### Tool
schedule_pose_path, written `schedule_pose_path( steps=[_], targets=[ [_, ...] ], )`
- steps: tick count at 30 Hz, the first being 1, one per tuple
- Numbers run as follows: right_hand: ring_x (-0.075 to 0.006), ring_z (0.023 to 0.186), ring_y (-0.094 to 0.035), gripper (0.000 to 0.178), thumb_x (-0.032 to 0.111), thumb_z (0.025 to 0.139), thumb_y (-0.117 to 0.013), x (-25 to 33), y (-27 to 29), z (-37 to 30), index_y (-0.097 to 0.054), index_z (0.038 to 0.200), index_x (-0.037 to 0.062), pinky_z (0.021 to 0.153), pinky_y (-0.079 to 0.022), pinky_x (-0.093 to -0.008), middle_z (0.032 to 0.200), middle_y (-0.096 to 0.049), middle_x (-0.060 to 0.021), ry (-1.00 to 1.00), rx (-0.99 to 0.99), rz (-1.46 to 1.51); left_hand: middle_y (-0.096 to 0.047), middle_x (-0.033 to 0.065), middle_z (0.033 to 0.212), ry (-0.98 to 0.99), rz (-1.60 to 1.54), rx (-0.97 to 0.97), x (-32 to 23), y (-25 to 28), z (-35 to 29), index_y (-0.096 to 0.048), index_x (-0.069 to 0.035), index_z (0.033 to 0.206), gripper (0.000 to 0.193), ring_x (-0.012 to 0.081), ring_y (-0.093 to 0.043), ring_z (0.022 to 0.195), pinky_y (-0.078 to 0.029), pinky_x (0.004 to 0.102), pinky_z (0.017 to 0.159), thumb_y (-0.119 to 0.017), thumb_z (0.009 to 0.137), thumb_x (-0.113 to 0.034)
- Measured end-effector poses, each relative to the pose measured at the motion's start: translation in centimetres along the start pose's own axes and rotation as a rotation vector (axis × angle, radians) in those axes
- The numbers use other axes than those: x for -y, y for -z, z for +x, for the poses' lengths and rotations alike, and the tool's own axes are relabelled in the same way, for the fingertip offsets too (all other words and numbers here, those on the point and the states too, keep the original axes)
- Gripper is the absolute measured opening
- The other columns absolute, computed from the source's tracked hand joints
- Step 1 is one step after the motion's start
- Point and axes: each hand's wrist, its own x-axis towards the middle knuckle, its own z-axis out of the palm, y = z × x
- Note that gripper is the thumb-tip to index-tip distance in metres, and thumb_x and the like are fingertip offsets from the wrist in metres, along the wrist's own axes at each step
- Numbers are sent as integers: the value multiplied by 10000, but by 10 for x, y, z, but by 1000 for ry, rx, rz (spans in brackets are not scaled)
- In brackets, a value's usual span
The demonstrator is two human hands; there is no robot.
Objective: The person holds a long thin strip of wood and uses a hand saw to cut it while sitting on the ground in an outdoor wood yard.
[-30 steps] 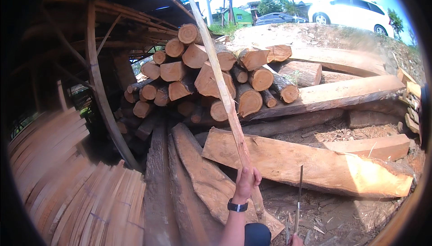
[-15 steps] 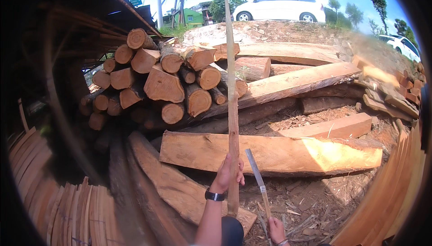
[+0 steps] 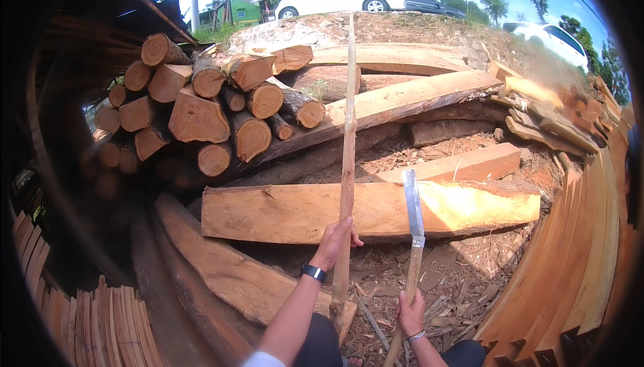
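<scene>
My left hand [image 3: 335, 241] grips a tall wooden stick [image 3: 347, 149], upright; my right hand [image 3: 410, 315], lower and right of it, holds a bladed tool [image 3: 416, 256], blade up. I judge I'm lining them up; cutting would need the stick steady.

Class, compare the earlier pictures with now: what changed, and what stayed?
The right hand brought the wooden-handled blade higher into view; the wooden strip in the left hand swung from leaning left to nearly upright. The view turned right. Neither hand let go; the stacked logs stayed.
</scene>
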Motion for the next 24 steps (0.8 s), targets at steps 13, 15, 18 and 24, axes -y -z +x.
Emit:
schedule_pose_path(
  steps=[13, 15, 18, 24],
  targets=[
    [-83, 401, -424, 90, 99, 930, -557, 41, 17, 26, -512, 959, 26, 365, -335, -241, 604, -434, 3, 28, 24, 309, -621, 85, 764, -61, 350, -343, 81, -28, 31, -583, -26, 932, 358, 227, -626, 724, -470, 350, 631, -624, 932, -382],
    [-77, 397, -412, 110, 117, 939, -575, 62, 19, 41, -528, 977, 25, 362, -327, -239, 602, -431, 18, 27, 34, 332, -629, 160, 827, -117, 546, -396, 66, -56, 21, -553, -17, 981, 373, 329, -627, 759, -471, 420, 667, -566, 957, -389],
    [-60, 413, -406, 243, 201, 919, -665, 90, 9, 72, -585, 1046, 10, 378, -315, -231, 584, -437, 50, 81, -59, 219, -591, 257, 1007, -253, 566, -528, 72, -79, 24, -478, -15, 1095, 391, 455, -584, 896, -447, 495, 765, -490, 976, -387],
    [-10, 571, -384, 255, 225, 857, -757, 93, -13, 108, -695, 945, -6, 501, -307, -209, 621, -473, 90, 198, -89, 72, -525, 285, 1167, -198, 572, -268, 59, -107, 10, -407, -20, 1168, 405, 471, -538, 1028, -422, 510, 835, -419, 993, -385]
  ],
)
